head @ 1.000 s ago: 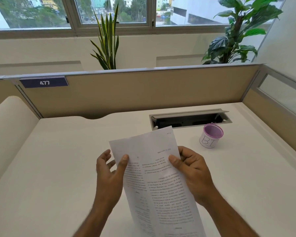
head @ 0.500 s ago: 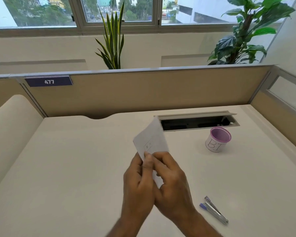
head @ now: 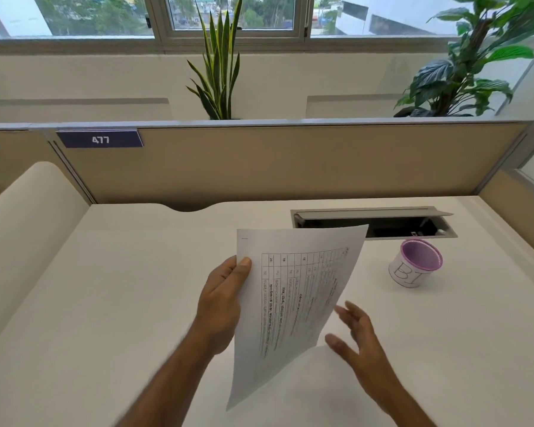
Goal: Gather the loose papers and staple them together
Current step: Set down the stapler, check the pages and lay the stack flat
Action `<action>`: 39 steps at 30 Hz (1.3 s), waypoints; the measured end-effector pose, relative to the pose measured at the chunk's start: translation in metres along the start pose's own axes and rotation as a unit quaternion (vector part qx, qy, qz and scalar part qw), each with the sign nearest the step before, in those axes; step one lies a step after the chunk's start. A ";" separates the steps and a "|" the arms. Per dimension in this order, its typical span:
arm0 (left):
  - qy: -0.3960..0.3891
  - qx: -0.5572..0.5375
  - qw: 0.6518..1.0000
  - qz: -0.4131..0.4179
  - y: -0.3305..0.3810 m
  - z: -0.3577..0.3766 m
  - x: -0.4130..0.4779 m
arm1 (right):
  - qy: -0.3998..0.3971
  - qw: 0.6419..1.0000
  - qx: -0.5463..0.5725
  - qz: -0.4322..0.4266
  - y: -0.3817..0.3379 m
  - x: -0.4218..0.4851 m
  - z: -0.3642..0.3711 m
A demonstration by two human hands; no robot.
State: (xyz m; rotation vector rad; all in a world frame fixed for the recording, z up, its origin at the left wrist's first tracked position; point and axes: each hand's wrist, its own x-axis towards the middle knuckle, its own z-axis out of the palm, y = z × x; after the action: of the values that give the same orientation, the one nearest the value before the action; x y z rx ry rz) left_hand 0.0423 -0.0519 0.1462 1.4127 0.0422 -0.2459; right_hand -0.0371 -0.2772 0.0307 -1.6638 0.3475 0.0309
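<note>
The papers [head: 293,303] are held up over the white desk [head: 121,303], pinched along their left edge by the left hand [head: 222,306], whose thumb lies on the printed face near the upper left corner while the other fingers are hidden behind the sheet. The right hand [head: 356,339] hangs just beside the lower right edge of the papers, fingers spread and loose, gripping nothing, and slightly blurred; whether a fingertip touches the sheet cannot be told. The top sheet is white, tilted so its lower corner points toward the viewer, and carries a numbered table near the upper end with lines of dark text below it, too small to read. How many sheets lie behind it cannot be told. Farther right on the desk stands a small cup [head: 415,262] with a purple rim and a white label marked "BI"; nothing shows inside it. Behind it a cable tray [head: 373,224] is sunk into the desk, its lid raised, its inside dark. Beyond rises a beige partition [head: 290,161] bearing a blue tag [head: 100,139] reading 477.
</note>
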 end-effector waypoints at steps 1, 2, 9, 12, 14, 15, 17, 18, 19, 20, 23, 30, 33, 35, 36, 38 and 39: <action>0.004 0.001 1.000 -0.002 0.000 -0.002 0.005 | -0.017 1.000 0.016 0.006 0.006 0.003 0.003; 0.007 0.005 1.000 -0.003 0.000 -0.004 0.009 | -0.021 0.999 0.044 0.013 0.012 0.007 0.006; 0.065 0.058 0.996 0.024 0.003 -0.027 0.055 | -0.031 0.994 0.095 0.051 0.014 0.022 0.018; 0.099 0.083 0.991 0.022 -0.007 -0.040 0.074 | -0.020 0.990 0.123 0.064 0.018 0.031 0.020; 0.097 0.093 0.991 0.009 -0.017 -0.048 0.086 | 0.002 0.993 0.111 0.051 0.021 0.040 0.021; 0.092 0.099 0.991 -0.002 -0.025 -0.053 0.089 | 0.017 0.993 0.104 0.043 0.022 0.045 0.022; 0.080 0.108 0.990 -0.035 -0.047 -0.062 0.097 | 0.041 0.995 0.085 0.024 0.021 0.058 0.025; 0.077 0.114 0.989 -0.057 -0.060 -0.066 0.099 | 0.049 0.995 0.079 0.020 0.021 0.065 0.028; 0.076 0.129 0.986 -0.078 -0.074 -0.070 0.100 | 0.054 0.995 0.077 0.021 0.021 0.073 0.031; 0.077 0.150 0.981 -0.093 -0.089 -0.072 0.100 | 0.059 0.995 0.075 0.024 0.021 0.082 0.034; 0.105 0.198 0.968 -0.110 -0.120 -0.074 0.095 | 0.071 0.995 0.055 0.034 0.021 0.105 0.047; 0.150 0.295 0.940 -0.089 -0.142 -0.079 0.119 | 0.069 0.992 -0.107 0.016 0.021 0.149 0.082; 0.151 0.326 0.930 -0.073 -0.140 -0.079 0.135 | 0.044 0.977 -0.203 -0.039 0.032 0.161 0.083; 0.146 0.337 0.927 -0.072 -0.141 -0.082 0.147 | 0.022 0.948 -0.305 -0.090 0.040 0.166 0.078; 0.143 0.341 0.926 -0.075 -0.143 -0.084 0.152 | 0.002 0.932 -0.346 -0.105 0.043 0.169 0.074; 0.134 0.354 0.922 -0.080 -0.146 -0.085 0.160 | -0.033 0.907 -0.401 -0.123 0.048 0.172 0.068; 0.131 0.369 0.917 -0.074 -0.148 -0.085 0.162 | -0.039 0.899 -0.415 -0.131 0.051 0.173 0.066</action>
State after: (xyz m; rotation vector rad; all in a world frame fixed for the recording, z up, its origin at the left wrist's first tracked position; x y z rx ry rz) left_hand 0.1808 -0.0117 -0.0395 2.1977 0.3033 -0.2023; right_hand 0.1270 -0.2525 -0.0660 -2.5404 0.0268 0.0487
